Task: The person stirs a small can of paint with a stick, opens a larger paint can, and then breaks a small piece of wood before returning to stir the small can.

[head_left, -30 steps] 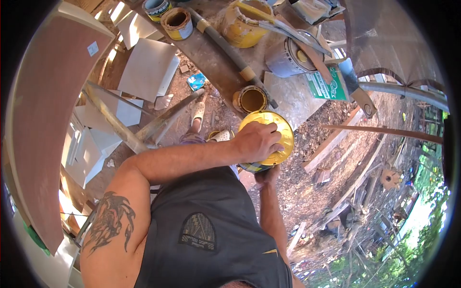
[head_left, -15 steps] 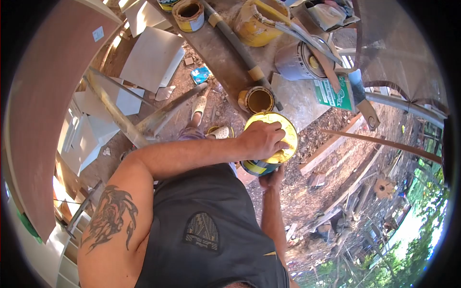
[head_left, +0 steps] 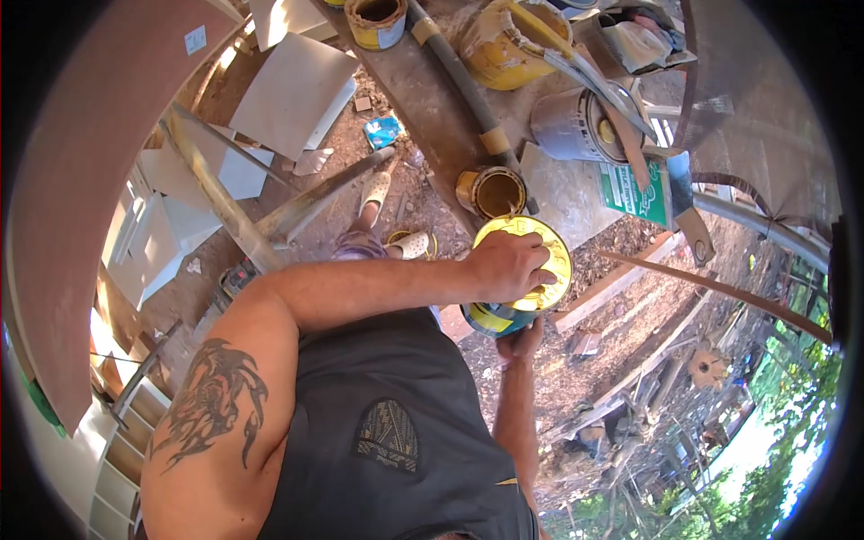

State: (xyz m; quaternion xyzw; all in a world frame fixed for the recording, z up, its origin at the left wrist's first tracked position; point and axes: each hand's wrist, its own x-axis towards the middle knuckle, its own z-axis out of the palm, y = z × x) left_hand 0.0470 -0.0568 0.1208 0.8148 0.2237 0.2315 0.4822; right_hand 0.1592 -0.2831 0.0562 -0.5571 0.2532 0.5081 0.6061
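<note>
A tin can [head_left: 498, 319] with a dark green and yellow label and a round yellow lid [head_left: 556, 245] is held tilted in front of my torso. My left hand [head_left: 508, 267] lies across the lid with its fingers curled onto it. My right hand [head_left: 522, 342] grips the can from below, its fingers partly hidden behind it. Just beyond the lid stands an open, stained yellow tin [head_left: 466, 191] with brown inside, on a wooden plank bench [head_left: 405, 112].
Along the bench are another open tin [head_left: 376, 25], a pipe [head_left: 468, 99], a cut yellow container [head_left: 499, 54], a grey bucket [head_left: 562, 126] and a green-white bag [head_left: 634, 193]. White panels [head_left: 292, 94] lean at left. A thin wooden strip [head_left: 711, 288] juts in from the right.
The view has shifted slightly, so the surroundings sit a little differently in frame. Both hands keep their hold on the lidded can.
</note>
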